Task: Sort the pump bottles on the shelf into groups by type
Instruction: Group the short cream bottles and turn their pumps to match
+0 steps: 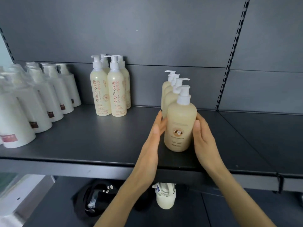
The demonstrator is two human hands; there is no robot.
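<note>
Between our flat-fingered left hand (153,136) and curled right hand (202,136) we hold the beige round plastic pump bottle (179,122), upright on the dark grey metal shelf (98,136). It fronts a row of matching bottles (168,92).

On the shelf (98,136), rows of bottles (49,95) stand at the far left, running front to back. Right of them, toward the rear, tall bottles (111,89) cluster together, two in front and others behind. Further right, well apart, another line runs front to back: the front bottle (180,125) with three more (168,90) behind it. The left hand (152,145) touches its left side, and the right hand (203,136) holds its right. On the level below sits a lower bottle (165,199), with a bundle (98,200) to its left.
</note>
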